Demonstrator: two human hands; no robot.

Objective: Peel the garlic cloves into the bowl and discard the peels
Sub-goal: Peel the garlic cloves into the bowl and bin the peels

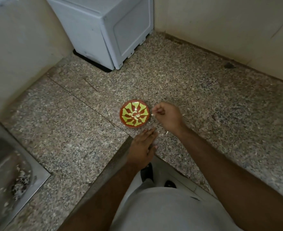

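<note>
Bowl: a red bowl (134,113) with a yellow-green flower pattern stands on the speckled stone surface (195,90), near the inner corner of its front edge.
Garlic cloves: a few pale peeled cloves (136,116) lie in the middle of the bowl.
Right hand: the right hand (168,115) is just beside the bowl on its right, fingers curled, pinching a small white piece (153,114); clove or peel, I cannot tell.
Left hand: the left hand (143,144) lies flat at the edge of the surface, below the bowl, fingers straight and together, holding nothing.
Peels: white scraps (21,184) lie in the steel sink (37,177) at the left.
Background: a white appliance (104,29) stands in the far corner.
</note>
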